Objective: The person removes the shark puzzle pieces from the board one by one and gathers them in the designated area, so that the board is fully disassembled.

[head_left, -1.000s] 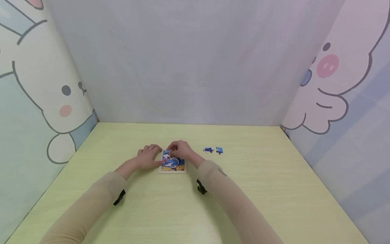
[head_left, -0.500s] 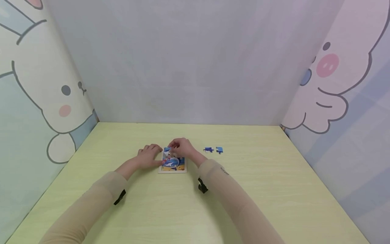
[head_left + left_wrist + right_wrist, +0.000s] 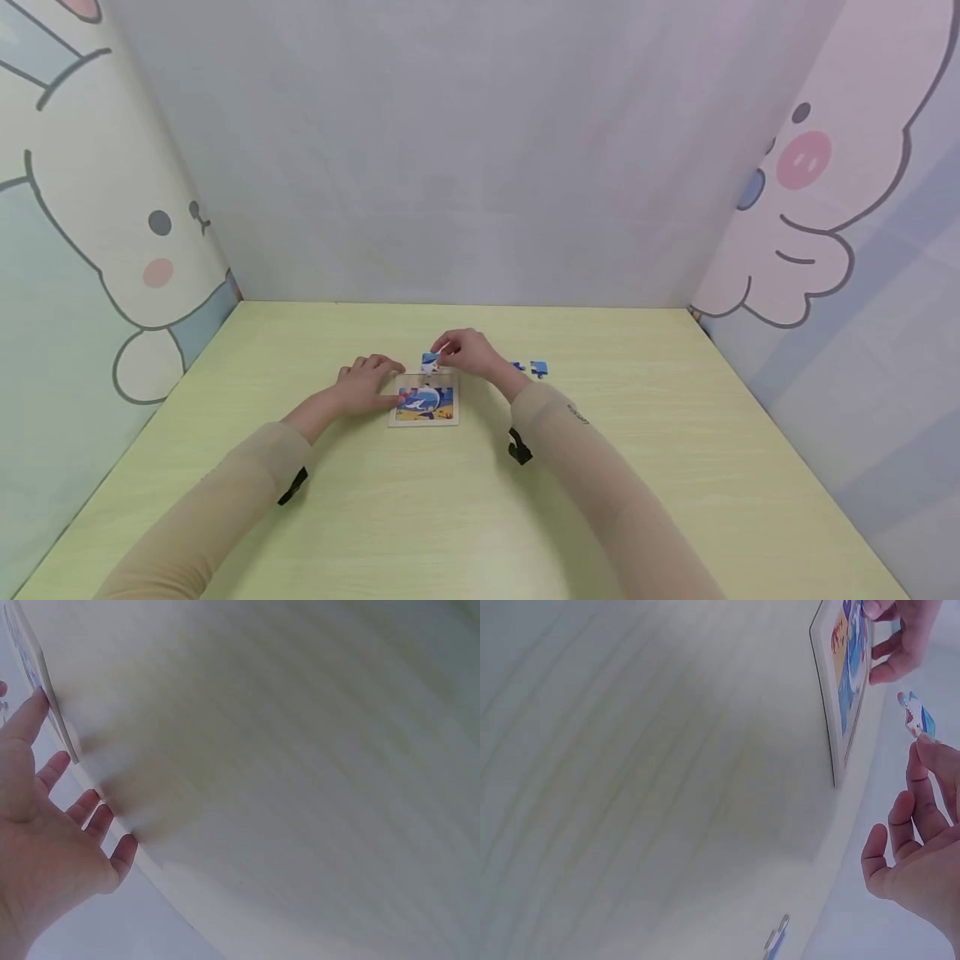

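Observation:
A jigsaw puzzle piece [image 3: 430, 363] in blue and white is pinched between the thumb and finger of my right hand [image 3: 472, 352], raised just beyond the puzzle tray. The right wrist view also shows the puzzle piece [image 3: 921, 720] clear of the tray. Below it lies the wooden puzzle tray [image 3: 423, 423], its near part filled with a sea picture and its far strip bare. My left hand [image 3: 365, 386] spreads at the tray's left side. Its thumb presses on the picture's left edge, while the other fingers are extended beside the tray, seen in the left wrist view [image 3: 60, 847].
Two loose jigsaw pieces lie right of the tray: one blue piece [image 3: 538, 368] in full view, and a darker piece [image 3: 517, 365] partly behind my right wrist. The pale yellow table [image 3: 637, 433] meets a grey cloth wall [image 3: 480, 167] at the back.
My right hand has moved away from the tray, rightward and farther back, with a puzzle piece lifted out. The tray's far strip now shows bare. My left hand has stayed in place.

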A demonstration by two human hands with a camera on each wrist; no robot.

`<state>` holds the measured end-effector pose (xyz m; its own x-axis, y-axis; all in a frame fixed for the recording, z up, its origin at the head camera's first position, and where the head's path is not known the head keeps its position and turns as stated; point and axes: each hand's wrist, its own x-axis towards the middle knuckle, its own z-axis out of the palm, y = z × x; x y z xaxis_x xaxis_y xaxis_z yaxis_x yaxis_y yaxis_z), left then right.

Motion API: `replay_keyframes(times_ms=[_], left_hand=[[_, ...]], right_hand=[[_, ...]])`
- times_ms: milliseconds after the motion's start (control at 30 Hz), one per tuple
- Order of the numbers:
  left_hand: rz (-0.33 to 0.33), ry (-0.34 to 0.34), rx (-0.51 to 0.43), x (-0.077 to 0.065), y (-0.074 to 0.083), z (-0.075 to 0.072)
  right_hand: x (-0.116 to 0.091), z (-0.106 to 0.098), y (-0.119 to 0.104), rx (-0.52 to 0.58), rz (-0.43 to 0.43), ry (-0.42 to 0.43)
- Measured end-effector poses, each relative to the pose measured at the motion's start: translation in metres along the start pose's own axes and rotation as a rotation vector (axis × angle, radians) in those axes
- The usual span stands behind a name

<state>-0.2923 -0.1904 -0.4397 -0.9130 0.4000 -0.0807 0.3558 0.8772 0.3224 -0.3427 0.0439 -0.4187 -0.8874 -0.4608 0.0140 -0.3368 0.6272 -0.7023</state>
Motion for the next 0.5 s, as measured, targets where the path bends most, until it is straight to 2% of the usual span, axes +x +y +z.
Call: replay_keyframes(times_ms=[267, 500], left_hand=[[0.006, 0.006, 0.014, -0.002, 0.003, -0.001], [0.011, 0.012, 0.032, -0.001, 0.002, 0.001]], right_hand=[[-0.005, -0.021, 0.014, -0.031, -0.025, 0.006], [-0.015, -0.033, 0.027, -0.049, 0.017, 0.018]])
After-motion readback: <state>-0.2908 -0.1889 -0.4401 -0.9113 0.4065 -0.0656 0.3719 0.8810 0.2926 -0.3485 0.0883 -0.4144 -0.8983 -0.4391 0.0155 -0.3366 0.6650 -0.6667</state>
